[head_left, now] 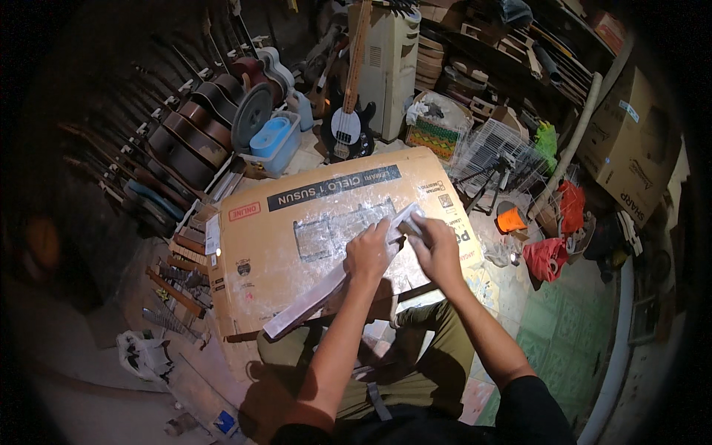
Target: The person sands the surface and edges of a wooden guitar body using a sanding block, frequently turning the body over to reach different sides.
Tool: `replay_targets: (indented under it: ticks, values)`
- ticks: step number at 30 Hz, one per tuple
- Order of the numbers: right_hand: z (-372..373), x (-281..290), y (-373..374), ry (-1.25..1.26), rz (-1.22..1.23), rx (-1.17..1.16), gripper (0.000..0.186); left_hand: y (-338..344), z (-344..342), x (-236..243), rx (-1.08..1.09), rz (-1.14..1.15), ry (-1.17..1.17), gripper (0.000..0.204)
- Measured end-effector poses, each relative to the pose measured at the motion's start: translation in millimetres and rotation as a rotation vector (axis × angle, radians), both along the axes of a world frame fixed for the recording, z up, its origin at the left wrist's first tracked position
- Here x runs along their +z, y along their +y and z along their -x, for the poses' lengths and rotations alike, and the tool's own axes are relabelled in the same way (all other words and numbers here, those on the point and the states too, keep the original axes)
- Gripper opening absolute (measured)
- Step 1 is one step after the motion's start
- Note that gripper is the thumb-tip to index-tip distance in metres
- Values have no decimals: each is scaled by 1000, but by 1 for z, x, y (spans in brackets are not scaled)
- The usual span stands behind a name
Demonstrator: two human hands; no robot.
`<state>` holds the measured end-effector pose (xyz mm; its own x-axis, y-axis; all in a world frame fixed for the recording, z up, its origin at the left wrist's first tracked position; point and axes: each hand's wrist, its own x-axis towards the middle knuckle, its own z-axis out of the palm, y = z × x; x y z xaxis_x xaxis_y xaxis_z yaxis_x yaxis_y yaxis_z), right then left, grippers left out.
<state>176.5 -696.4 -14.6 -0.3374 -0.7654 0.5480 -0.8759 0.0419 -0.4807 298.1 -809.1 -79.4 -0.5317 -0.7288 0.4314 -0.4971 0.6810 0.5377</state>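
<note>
A long, pale, dusty bar shaped like a guitar neck point(305, 302) slants across the near part of a large flat cardboard box point(259, 285). Its near-left end juts past the box's edge, over my left leg. My left hand point(368, 252) is wrapped round it close to the far end. At that far end my right hand point(436, 248) is closed, thumb and fingers bent against the piece. Something small and greyish shows between those fingers, too hidden to name. White dust is smeared over the cardboard around both hands.
Several guitars point(189, 137) stand in a row at the far left, beside a clear tub point(285, 152) with a blue basin. An electric bass point(345, 130) stands behind the box. Right of it are a wire rack point(493, 141), an orange cup-like thing point(510, 219) and red cloth point(545, 258).
</note>
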Motion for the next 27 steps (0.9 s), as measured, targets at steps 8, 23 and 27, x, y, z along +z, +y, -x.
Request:
replay_targets:
  ticks: [8,23,27]
  values:
    - [-1,2,2,29,10,-1,46,7,-2,17,-19,-24,-4,27]
    - [15,-5,-5,-163,-136,-64,44,5,-5,22,10,-42,-100,33]
    - [60,-33,-5,-382,23,-91,42,12,8,26,-33,-44,-82,36]
